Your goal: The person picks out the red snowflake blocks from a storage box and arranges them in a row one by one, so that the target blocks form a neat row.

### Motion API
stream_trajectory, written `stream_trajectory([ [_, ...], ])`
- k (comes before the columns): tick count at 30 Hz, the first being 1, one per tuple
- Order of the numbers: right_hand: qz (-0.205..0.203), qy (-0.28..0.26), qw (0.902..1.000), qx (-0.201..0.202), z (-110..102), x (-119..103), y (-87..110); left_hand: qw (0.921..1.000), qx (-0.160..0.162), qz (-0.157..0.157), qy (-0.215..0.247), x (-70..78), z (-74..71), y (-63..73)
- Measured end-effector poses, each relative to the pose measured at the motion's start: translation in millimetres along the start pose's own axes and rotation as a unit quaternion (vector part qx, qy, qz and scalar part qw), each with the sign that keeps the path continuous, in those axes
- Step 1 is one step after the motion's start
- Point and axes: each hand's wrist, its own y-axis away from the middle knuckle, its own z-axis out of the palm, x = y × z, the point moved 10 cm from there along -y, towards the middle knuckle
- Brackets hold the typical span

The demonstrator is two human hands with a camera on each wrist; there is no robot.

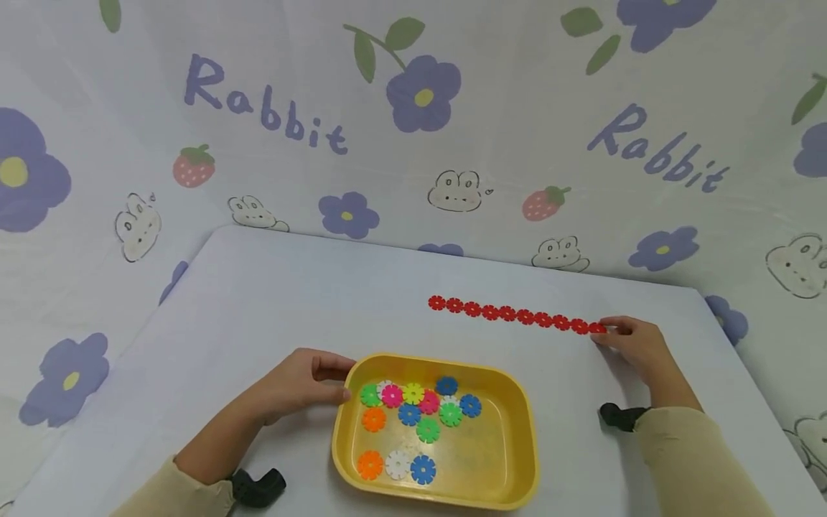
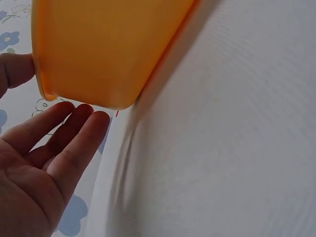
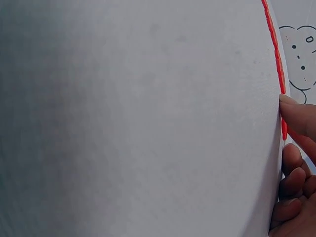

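A straight chain of red snowflake discs [image 1: 507,314] lies flat along the back of the white table. Its right end is between the thumb and index finger of my right hand [image 1: 636,348], which pinches the last disc. In the right wrist view the red chain [image 3: 275,49] shows edge-on, its end partly covered by the thumb. At the left end of a yellow tray [image 1: 510,495], my left hand [image 1: 291,384] touches the rim with thumb and fingers extended. The left wrist view shows those fingers [image 2: 81,143] loosely spread beside the tray's corner.
Loose snowflake discs in orange [image 1: 370,465], blue [image 1: 423,469], white, green [image 1: 428,430], pink and yellow lie in the tray. Black wrist devices [image 1: 258,488] sit by both cuffs. A printed cloth [image 1: 504,108] hangs behind the table.
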Motion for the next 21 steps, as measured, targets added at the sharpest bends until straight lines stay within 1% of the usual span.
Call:
stream_trajectory([
  [5, 0.011, 0.004, 0.9999, -0.005, -2, 7, 4.3, 0.9998, -0.015, 0.011, -0.001, 2.4, 2.4, -5.9],
  [9, 0.006, 0.002, 1.0000, -0.002, -6, 9, 9.4, 0.9996, -0.019, 0.021, -0.001, 5.0, 4.1, -9.2],
  [14, -0.005, -0.002, 1.0000, -0.005, -7, 9, 15.1, 0.9996, -0.021, 0.017, -0.009, 6.3, 4.0, -9.6],
  [18, -0.008, -0.010, 0.9999, 0.003, -8, 10, 16.0, 0.9993, -0.014, 0.027, -0.022, 13.1, -2.3, -11.6],
  [21, -0.010, -0.013, 0.9994, 0.029, -11, 4, 14.9, 0.9984, 0.003, 0.036, -0.045, 22.5, -13.0, -14.3],
])
